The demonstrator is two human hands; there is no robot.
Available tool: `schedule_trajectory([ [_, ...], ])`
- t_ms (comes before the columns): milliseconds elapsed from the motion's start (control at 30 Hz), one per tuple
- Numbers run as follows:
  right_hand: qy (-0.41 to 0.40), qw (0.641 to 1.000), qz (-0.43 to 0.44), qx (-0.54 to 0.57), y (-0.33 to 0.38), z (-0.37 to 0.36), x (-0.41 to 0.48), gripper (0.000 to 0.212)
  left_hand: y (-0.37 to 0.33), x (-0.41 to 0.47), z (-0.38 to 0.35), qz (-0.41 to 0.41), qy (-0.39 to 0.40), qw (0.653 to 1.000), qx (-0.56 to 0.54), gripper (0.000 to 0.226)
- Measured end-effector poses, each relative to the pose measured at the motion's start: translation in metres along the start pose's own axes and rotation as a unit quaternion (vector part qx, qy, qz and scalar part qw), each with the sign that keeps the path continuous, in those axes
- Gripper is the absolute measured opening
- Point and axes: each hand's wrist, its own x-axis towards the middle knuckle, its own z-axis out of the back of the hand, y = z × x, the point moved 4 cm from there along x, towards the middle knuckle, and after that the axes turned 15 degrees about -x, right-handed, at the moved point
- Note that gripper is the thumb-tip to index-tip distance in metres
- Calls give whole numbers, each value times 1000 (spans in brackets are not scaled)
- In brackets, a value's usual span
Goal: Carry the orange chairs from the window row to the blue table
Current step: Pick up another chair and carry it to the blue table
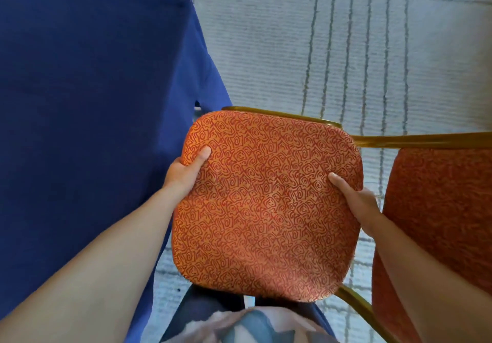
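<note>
A: Chair (266,204), orange with a swirl print, held from above just beside the blue desk (87,103); its gold-framed far edge points away from the person.

B: Hands?

A: Left hand (186,172) and right hand (356,201) clamp opposite seat edges, thumbs on top, fingers hidden underneath. Legs unseen. Second chair (439,222) cut off right.

Pale grey carpet (332,49) crossed by darker grid lines spreads beyond the fingers. Nearer than them, at the bottom edge, dark trousers (202,308) and a light patterned shirt hem (247,326) show.
</note>
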Motion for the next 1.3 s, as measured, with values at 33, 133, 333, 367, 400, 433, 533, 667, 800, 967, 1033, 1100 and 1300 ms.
schedule_trajectory([
  [33, 7, 1000, -6, -7, 5, -1, 6, 78, -1, 7, -4, 8, -4, 1000, 4, 71],
  [133, 19, 999, -22, -17, 10, -9, 36, 85, 3, 35, -16, 32, -7, 999, 17, 63],
  [333, 35, 997, -53, -42, 10, -33, 99, 90, 24, 100, -38, 73, -5, 996, 43, 83],
  [367, 37, 997, -55, -45, 9, -36, 105, 88, 29, 108, -40, 78, -5, 996, 48, 79],
  [400, 41, 996, -59, -45, 7, -45, 119, 84, 35, 124, -44, 83, -4, 995, 52, 76],
  [433, 44, 996, -64, -48, 3, -52, 131, 80, 41, 137, -47, 87, -3, 994, 59, 76],
  [533, 46, 995, -73, -56, -9, -76, 162, 80, 65, 174, -57, 107, 1, 992, 61, 89],
  [667, 41, 993, -87, -67, -26, -106, 197, 83, 101, 220, -64, 102, -16, 992, 67, 64],
  [800, 42, 992, -93, -69, -40, -132, 224, 76, 127, 253, -72, 81, -35, 992, 91, 52],
  [967, 32, 992, -102, -65, -57, -156, 250, 71, 155, 284, -75, 47, -67, 989, 122, 66],
  [1033, 32, 992, -107, -66, -68, -160, 253, 68, 167, 284, -74, 26, -74, 989, 128, 77],
  [1100, 28, 992, -103, -63, -77, -163, 245, 64, 177, 274, -72, 14, -75, 989, 130, 89],
  [1300, 19, 994, -98, -42, -81, -160, 240, 61, 175, 273, -75, 20, -70, 987, 145, 78],
])
